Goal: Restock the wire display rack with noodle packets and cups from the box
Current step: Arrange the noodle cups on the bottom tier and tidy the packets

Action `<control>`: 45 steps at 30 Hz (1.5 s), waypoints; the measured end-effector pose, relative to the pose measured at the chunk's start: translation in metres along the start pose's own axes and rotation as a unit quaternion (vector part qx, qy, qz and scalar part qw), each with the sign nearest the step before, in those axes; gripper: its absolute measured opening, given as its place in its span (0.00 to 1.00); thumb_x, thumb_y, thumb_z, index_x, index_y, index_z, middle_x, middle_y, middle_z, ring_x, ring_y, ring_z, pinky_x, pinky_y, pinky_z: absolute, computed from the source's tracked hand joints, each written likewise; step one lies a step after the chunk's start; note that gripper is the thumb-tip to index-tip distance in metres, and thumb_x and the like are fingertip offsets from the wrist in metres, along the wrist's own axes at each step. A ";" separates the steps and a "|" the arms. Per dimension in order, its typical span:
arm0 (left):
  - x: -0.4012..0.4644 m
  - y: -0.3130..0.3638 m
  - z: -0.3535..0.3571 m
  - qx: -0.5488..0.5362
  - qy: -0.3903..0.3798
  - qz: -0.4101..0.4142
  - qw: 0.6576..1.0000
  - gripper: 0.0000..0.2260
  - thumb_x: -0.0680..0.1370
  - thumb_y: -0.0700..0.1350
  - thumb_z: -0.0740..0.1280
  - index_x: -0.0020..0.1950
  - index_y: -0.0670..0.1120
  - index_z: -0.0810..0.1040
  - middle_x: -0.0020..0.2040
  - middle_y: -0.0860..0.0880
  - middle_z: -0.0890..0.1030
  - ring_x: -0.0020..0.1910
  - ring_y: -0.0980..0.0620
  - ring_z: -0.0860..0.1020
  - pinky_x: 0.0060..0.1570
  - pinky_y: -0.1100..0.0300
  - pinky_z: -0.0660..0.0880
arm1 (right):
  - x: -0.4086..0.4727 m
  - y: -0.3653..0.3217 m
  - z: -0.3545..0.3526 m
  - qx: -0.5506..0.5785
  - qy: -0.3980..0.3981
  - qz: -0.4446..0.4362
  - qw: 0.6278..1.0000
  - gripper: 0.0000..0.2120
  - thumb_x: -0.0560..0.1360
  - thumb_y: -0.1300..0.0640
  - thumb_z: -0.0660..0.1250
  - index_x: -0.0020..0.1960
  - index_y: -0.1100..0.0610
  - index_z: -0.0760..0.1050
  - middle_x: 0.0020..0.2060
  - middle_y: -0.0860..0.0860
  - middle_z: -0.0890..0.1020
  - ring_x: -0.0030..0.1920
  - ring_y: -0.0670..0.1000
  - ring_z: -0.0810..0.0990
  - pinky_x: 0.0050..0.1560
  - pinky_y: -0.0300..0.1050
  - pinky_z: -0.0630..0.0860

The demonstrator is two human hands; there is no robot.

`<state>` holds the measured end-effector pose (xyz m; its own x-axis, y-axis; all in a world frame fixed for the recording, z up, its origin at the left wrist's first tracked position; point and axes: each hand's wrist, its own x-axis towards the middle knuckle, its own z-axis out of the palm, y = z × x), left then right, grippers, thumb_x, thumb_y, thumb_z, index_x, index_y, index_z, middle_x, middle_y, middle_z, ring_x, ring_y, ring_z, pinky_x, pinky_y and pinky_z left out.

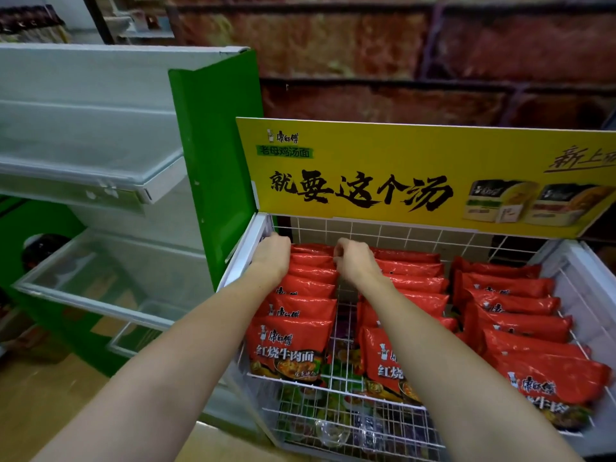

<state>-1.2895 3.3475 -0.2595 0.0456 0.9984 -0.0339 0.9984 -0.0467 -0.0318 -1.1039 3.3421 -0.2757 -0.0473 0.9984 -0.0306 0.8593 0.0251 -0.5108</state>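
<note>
We see both bare hands reaching to the back of a white wire rack (346,388) under a yellow sign (416,175). The left hand (271,256) curls its fingers over the rearmost red noodle packets (301,315) of the left row. The right hand (355,261) pinches the back packet's top edge. The packets stand in three rows running front to back, each leaning backward, printed faces toward us. A green freezer (213,155) stands just left.
</note>
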 end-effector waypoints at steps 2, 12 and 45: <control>0.001 -0.002 -0.001 -0.009 0.017 0.030 0.999 0.18 0.75 0.25 0.59 0.62 0.36 0.75 0.65 0.37 0.72 0.55 0.36 0.80 0.46 0.48 0.75 | 0.003 0.001 -0.003 -0.005 0.029 0.006 1.000 0.12 0.81 0.58 0.65 0.64 0.55 0.76 0.55 0.58 0.81 0.54 0.60 0.82 0.56 0.55 0.80; 0.024 0.006 -0.007 0.060 0.038 0.057 0.996 0.16 0.77 0.28 0.61 0.59 0.41 0.80 0.58 0.41 0.80 0.56 0.41 0.81 0.47 0.51 0.76 | 0.010 -0.006 0.000 -0.080 0.031 0.025 0.996 0.15 0.75 0.71 0.61 0.56 0.58 0.78 0.51 0.59 0.81 0.52 0.62 0.81 0.52 0.52 0.79; -0.082 0.273 -0.029 -0.188 -0.033 0.246 0.950 0.11 0.73 0.38 0.66 0.53 0.48 0.81 0.50 0.44 0.84 0.51 0.40 0.81 0.48 0.49 0.79 | -0.158 0.191 -0.144 -0.013 0.146 0.097 0.984 0.05 0.76 0.62 0.64 0.48 0.56 0.78 0.46 0.58 0.84 0.49 0.62 0.81 0.45 0.50 0.74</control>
<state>-1.0199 3.2533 -0.2367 0.5209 0.8535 -0.0149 0.7983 -0.4808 0.3628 -0.8590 3.1969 -0.2443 0.2651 0.9561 0.1246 0.8504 -0.1710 -0.4976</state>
